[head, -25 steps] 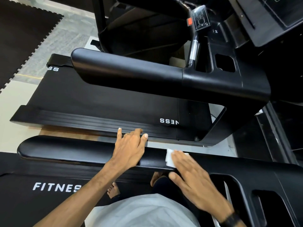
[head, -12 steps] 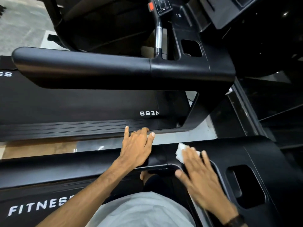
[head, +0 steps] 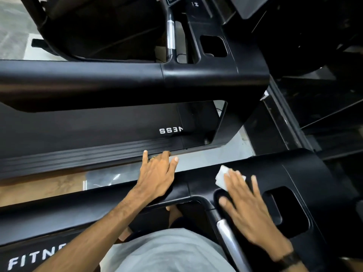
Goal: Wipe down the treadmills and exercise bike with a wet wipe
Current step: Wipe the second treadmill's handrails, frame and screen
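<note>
- While we look down from the head camera, our right hand (head: pixel 253 211) lies flat, fingers (head: pixel 235 183) straight and spread, pressing a white wet wipe (head: pixel 221 178) onto the black console of the near treadmill (head: pixel 294 173).
- We see the wipe's far-left corner poking out from under the fingertips, between the console's left edge and a rectangular recess (head: pixel 284 209), just beyond a smaller hollow by our thumb.
- Our left hand (head: pixel 157 177) rests on the near treadmill's side handrail (head: pixel 68 205), where the rail meets the console; its fingers are draped loosely over the far edge and hold nothing, with a ring on one of them.
- We wear a dark wristband (head: pixel 290 260) on the right wrist.
- Beyond the near rail stands a second treadmill (head: pixel 98 81), its belt lettering reading upside down, with pale floor (head: pixel 206 160) showing between the two machines.
</note>
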